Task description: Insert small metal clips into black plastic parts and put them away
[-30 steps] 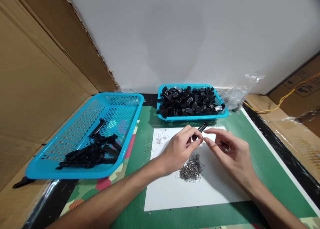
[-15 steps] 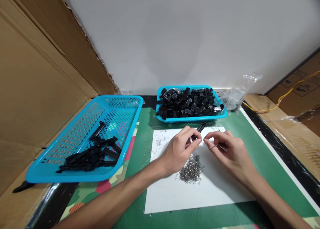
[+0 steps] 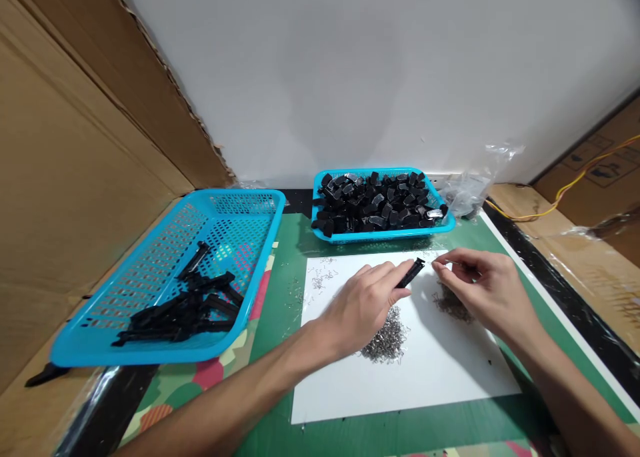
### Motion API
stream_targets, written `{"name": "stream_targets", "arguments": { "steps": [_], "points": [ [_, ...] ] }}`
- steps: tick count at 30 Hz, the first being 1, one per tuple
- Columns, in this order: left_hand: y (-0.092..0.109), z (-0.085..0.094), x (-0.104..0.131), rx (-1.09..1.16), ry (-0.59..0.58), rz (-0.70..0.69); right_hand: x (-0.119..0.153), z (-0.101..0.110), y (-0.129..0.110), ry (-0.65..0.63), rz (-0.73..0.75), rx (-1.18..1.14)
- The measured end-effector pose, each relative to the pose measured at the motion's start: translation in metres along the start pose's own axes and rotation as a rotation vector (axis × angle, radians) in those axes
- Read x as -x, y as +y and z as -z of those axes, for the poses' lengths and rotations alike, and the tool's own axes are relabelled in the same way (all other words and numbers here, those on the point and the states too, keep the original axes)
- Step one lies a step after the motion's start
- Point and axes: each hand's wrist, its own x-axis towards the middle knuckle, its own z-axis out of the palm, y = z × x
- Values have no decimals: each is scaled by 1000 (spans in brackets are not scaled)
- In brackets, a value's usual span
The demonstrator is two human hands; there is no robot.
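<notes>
My left hand point(image 3: 367, 304) is closed around a slim black plastic part point(image 3: 411, 273), whose far end sticks out past the fingertips. To its right, my right hand point(image 3: 483, 284) has thumb and forefinger pinched together near that end, not touching it; what they hold is too small to name. Below my left hand lies a heap of small metal wire pieces point(image 3: 385, 340) on a white sheet point(image 3: 410, 394). A second, darker heap of small pieces point(image 3: 453, 305) is partly under my right hand.
A blue basket point(image 3: 267, 270) with long black parts point(image 3: 175, 317) stands at the left. Behind the sheet is another blue basket point(image 3: 385, 236), full of short black pieces point(image 3: 377, 207). A clear plastic bag point(image 3: 467, 194) sits beside it. Cardboard point(image 3: 75, 110) rises at the left.
My right hand has moved right, away from my left hand, uncovering part of the darker heap. My left hand has shifted slightly right and turned, with the black part still in it.
</notes>
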Motion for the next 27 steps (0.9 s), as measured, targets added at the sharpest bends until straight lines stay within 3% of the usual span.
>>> {"name": "stream_targets", "arguments": {
  "steps": [4, 11, 27],
  "points": [
    [-5, -6, 1, -155, -33, -97, -4, 2, 2, -141, -89, -5],
    [-8, -8, -1, -134, -61, -77, -4, -2, 1, -302, -103, 65],
    [-7, -6, -4, -15, -55, -24, 3, -17, 11, -117, 132, 211]
  ]
}}
